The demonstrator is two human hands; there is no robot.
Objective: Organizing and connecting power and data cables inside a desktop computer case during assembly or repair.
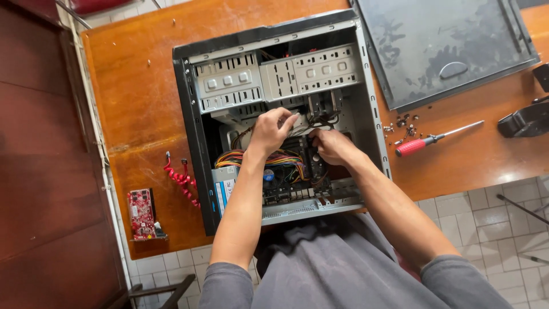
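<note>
An open desktop computer case (191,120) lies on its side on a wooden table (140,97). Both my hands reach inside it. My left hand (271,130) grips a flat grey ribbon cable (298,124) near the drive bays (274,77). My right hand (330,146) is closed on the cable bundle just right of it, over the motherboard (294,180). Coloured power wires (283,159) run under my left wrist. What the fingertips pinch is partly hidden.
The case's side panel (446,46) lies at the table's back right. A red-handled screwdriver (426,142) and several loose screws (403,125) sit right of the case. A red cable (182,182) and a red circuit card (142,213) lie to the left. A black object (523,121) is at the far right.
</note>
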